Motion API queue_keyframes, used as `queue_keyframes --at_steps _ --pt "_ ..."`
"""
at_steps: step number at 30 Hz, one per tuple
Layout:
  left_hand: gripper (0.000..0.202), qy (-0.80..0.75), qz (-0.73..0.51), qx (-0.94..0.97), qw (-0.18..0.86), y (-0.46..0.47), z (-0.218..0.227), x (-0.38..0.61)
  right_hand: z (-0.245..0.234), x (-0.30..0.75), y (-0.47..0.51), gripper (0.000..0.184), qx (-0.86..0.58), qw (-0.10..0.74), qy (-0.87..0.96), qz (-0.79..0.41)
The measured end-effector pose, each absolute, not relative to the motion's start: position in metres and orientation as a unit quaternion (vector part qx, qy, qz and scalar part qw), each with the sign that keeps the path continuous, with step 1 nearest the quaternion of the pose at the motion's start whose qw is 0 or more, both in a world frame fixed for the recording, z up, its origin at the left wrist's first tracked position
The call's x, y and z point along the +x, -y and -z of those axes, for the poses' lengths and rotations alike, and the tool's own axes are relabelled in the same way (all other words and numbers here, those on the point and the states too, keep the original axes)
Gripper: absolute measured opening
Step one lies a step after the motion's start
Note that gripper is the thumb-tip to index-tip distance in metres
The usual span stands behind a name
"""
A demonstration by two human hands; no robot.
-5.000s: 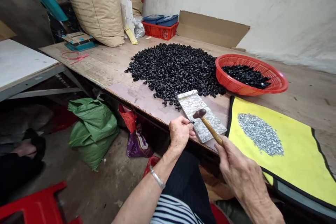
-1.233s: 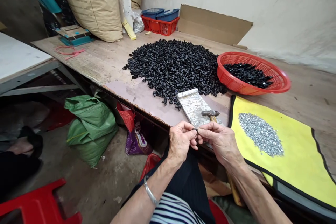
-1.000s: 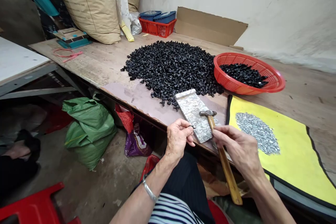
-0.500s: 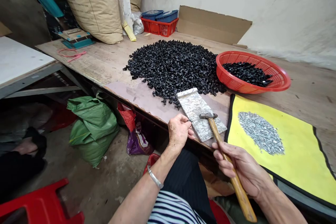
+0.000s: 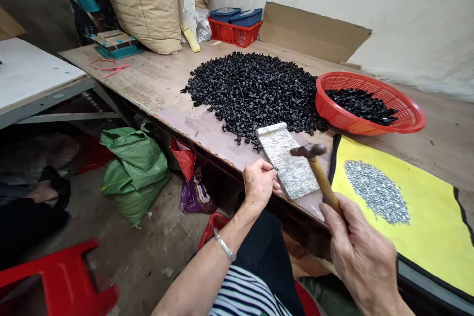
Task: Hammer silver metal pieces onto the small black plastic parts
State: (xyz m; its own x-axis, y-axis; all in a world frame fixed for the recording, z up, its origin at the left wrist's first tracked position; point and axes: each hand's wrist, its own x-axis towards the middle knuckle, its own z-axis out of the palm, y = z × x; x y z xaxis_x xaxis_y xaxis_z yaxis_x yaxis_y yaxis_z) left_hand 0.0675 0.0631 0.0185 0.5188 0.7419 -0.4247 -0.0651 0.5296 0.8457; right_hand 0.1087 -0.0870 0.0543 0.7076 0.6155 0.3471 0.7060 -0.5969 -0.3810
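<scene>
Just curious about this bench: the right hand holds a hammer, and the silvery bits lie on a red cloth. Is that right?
Not quite: the head view shows the silvery bits lying on a yellow cloth, not a red one. The right hand does hold a hammer.

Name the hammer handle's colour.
The hammer handle is yellowish brown, seen best in the head view.

Left hand [image 5: 256,185] with fingers [image 5: 264,166] in a pinch, right hand [image 5: 365,249] tightly curled, forearms [image 5: 202,274] angled inward.
</scene>
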Motion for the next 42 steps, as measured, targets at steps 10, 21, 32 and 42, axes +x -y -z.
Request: queue_keyframes --at_steps 10,21,32,42 --pt "0.012 -0.414 -0.262 0.410 0.769 -0.064 -0.013 0.068 -0.047 0.101 0.080 0.038 -0.878 0.101 0.443 0.151" --pt "0.012 -0.404 -0.256 0.411 0.776 -0.066 -0.015 0.067 -0.061 0.101 0.081 0.037 -0.887 0.213 0.389 0.126" --pt "0.012 -0.415 -0.253 0.412 0.771 -0.065 -0.012 0.069 -0.060 0.099 0.083 0.038 -0.884 0.162 0.399 0.182" --pt "0.012 -0.416 -0.259 0.415 0.767 -0.065 -0.013 0.068 -0.049 0.095 0.082 0.037 -0.865 0.113 0.436 0.221"
